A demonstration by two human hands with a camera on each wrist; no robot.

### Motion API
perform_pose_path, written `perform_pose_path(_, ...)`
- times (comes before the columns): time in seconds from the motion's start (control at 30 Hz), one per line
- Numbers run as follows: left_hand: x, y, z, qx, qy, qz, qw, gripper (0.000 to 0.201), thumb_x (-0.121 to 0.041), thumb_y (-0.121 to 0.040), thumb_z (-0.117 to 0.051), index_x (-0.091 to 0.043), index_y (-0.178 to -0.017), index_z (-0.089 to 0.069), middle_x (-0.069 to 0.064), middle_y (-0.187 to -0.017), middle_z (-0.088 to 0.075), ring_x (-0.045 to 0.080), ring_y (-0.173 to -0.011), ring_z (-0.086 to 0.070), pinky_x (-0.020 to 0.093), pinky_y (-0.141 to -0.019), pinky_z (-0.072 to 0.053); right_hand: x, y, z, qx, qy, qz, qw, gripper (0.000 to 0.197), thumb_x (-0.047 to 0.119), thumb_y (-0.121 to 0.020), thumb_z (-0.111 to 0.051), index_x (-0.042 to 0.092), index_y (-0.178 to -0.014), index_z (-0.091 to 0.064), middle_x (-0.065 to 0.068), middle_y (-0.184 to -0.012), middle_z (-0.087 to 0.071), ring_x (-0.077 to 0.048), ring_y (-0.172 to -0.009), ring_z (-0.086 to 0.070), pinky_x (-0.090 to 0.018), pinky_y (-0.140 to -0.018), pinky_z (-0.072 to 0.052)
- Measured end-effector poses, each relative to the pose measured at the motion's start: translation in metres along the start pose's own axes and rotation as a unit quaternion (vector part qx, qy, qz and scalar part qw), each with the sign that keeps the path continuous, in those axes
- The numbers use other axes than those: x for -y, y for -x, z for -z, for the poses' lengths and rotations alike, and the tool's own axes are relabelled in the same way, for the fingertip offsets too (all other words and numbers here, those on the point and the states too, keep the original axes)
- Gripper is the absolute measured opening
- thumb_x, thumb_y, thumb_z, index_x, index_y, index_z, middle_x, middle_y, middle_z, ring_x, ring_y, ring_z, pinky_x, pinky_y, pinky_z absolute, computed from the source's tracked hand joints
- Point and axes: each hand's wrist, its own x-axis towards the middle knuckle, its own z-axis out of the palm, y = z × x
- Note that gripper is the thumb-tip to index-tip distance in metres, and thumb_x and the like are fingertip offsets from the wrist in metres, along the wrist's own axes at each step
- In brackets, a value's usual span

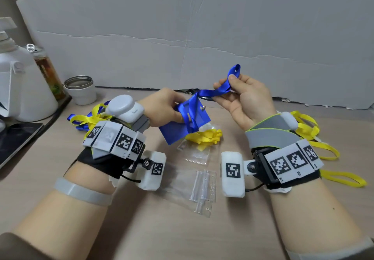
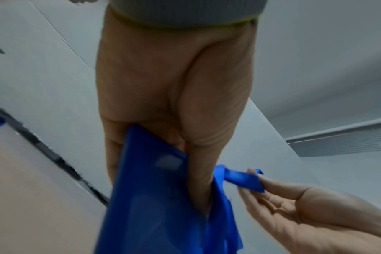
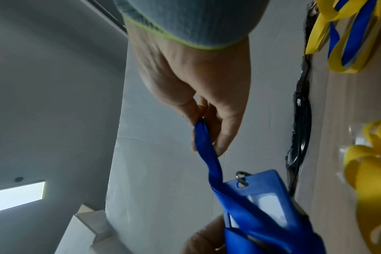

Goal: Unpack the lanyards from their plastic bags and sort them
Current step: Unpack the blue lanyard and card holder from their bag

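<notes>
My left hand (image 1: 172, 107) grips a blue badge holder (image 1: 178, 130) above the table, thumb on its face; it shows close up in the left wrist view (image 2: 150, 197). Its blue strap (image 1: 214, 90) runs up and right to my right hand (image 1: 232, 85), which pinches it between thumb and fingers, a loop sticking out above. The right wrist view shows the strap (image 3: 207, 146) leading down to the holder (image 3: 261, 197). A yellow lanyard in a clear bag (image 1: 204, 138) lies under the holder. Empty clear bags (image 1: 194, 186) lie nearer me.
Mixed yellow and blue lanyards (image 1: 89, 118) lie at the left behind my wrist, and yellow lanyards (image 1: 315, 138) at the right. A white cup (image 1: 82, 91), a white jug (image 1: 22, 85), a can (image 1: 47, 67) and a tablet (image 1: 14, 138) stand at the left. A grey board (image 1: 182, 37) closes the back.
</notes>
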Motion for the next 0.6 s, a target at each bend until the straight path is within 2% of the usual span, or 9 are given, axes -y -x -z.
perform_pose_path(0.07,0.001,0.0,0.002,-0.011,-0.019,-0.004,1.0,0.028,-0.009,-0.086,-0.067,-0.034,-0.075,-0.063,-0.021,-0.056,-0.06,-0.003,-0.054,-0.052,0.006,-0.05,-0.037,0.001,-0.001,-0.002,-0.008,-0.021,0.014,1.0,0.01,0.004,-0.101,-0.047,0.003,-0.093,-0.053,-0.012,-0.075,-0.058,-0.022,-0.064,-0.064,-0.044,-0.068,-0.06)
perform_pose_path(0.13,0.003,0.0,0.003,-0.003,-0.043,0.007,0.999,0.022,-0.012,-0.086,-0.068,-0.032,-0.077,-0.065,-0.015,-0.06,-0.061,0.005,-0.058,-0.051,0.01,-0.05,-0.038,0.002,-0.001,-0.002,-0.014,-0.043,0.029,0.999,0.011,0.004,-0.101,-0.046,0.002,-0.092,-0.052,-0.011,-0.072,-0.053,-0.02,-0.057,-0.057,-0.044,-0.07,-0.06)
perform_pose_path(0.2,0.006,0.0,0.005,-0.011,-0.05,0.02,0.999,0.015,-0.014,-0.086,-0.068,-0.028,-0.083,-0.068,-0.008,-0.069,-0.064,0.011,-0.062,-0.052,0.016,-0.054,-0.041,0.004,-0.001,-0.002,-0.019,-0.041,0.026,0.999,0.015,0.003,-0.101,-0.044,0.005,-0.088,-0.051,-0.009,-0.071,-0.049,-0.016,-0.05,-0.046,-0.034,-0.059,-0.057)
perform_pose_path(0.27,0.01,-0.004,0.006,-0.054,-0.017,0.029,0.998,0.009,-0.015,-0.087,-0.068,-0.02,-0.094,-0.071,0.003,-0.079,-0.069,0.014,-0.066,-0.054,0.021,-0.059,-0.043,0.005,0.0,-0.002,-0.021,0.005,0.0,1.0,0.019,0.001,-0.099,-0.044,0.009,-0.082,-0.048,-0.008,-0.071,-0.045,-0.012,-0.044,-0.034,-0.022,-0.042,-0.039)
perform_pose_path(0.33,0.012,-0.006,0.008,-0.124,0.052,0.027,0.991,0.014,-0.017,-0.088,-0.07,-0.009,-0.099,-0.071,0.01,-0.082,-0.069,0.016,-0.069,-0.055,0.025,-0.062,-0.043,0.004,0.002,-0.002,-0.006,0.091,-0.034,0.995,0.019,0.003,-0.095,-0.05,0.014,-0.08,-0.046,-0.006,-0.071,-0.044,-0.01,-0.042,-0.026,-0.017,-0.037,-0.022)
perform_pose_path(0.43,0.009,-0.004,0.013,-0.191,0.216,0.014,0.957,0.023,-0.019,-0.086,-0.074,-0.002,-0.101,-0.07,0.016,-0.089,-0.07,0.02,-0.075,-0.061,0.031,-0.072,-0.047,0.0,0.008,-0.005,0.042,0.241,-0.079,0.966,0.01,0.012,-0.09,-0.064,0.012,-0.095,-0.055,-0.005,-0.076,-0.048,-0.01,-0.045,-0.021,-0.017,-0.038,-0.016)
perform_pose_path(0.5,0.002,0.001,0.015,-0.187,0.294,-0.002,0.938,0.021,-0.012,-0.089,-0.071,-0.003,-0.108,-0.07,0.018,-0.101,-0.072,0.022,-0.083,-0.067,0.035,-0.079,-0.053,-0.004,0.011,-0.005,0.101,0.302,-0.102,0.943,0.033,0.015,-0.087,-0.07,0.007,-0.117,-0.057,-0.013,-0.077,-0.049,-0.013,-0.048,-0.018,-0.018,-0.041,-0.016)
perform_pose_path(0.53,0.001,0.002,0.017,-0.177,0.317,-0.009,0.932,0.023,-0.009,-0.089,-0.07,-0.005,-0.111,-0.069,0.019,-0.106,-0.072,0.024,-0.088,-0.068,0.037,-0.084,-0.054,-0.006,0.012,-0.005,0.139,0.323,-0.11,0.93,0.037,0.016,-0.087,-0.071,0.007,-0.12,-0.058,-0.017,-0.078,-0.05,-0.013,-0.048,-0.017,-0.019,-0.042,-0.016)
perform_pose_path(0.6,-0.002,0.005,0.02,-0.139,0.341,-0.029,0.929,0.028,-0.009,-0.085,-0.072,-0.008,-0.113,-0.069,0.018,-0.108,-0.072,0.025,-0.093,-0.07,0.039,-0.089,-0.056,-0.007,0.017,-0.007,0.193,0.359,-0.119,0.905,0.025,0.016,-0.088,-0.07,0.013,-0.112,-0.065,-0.016,-0.08,-0.063,-0.013,-0.043,-0.018,-0.018,-0.041,-0.018)
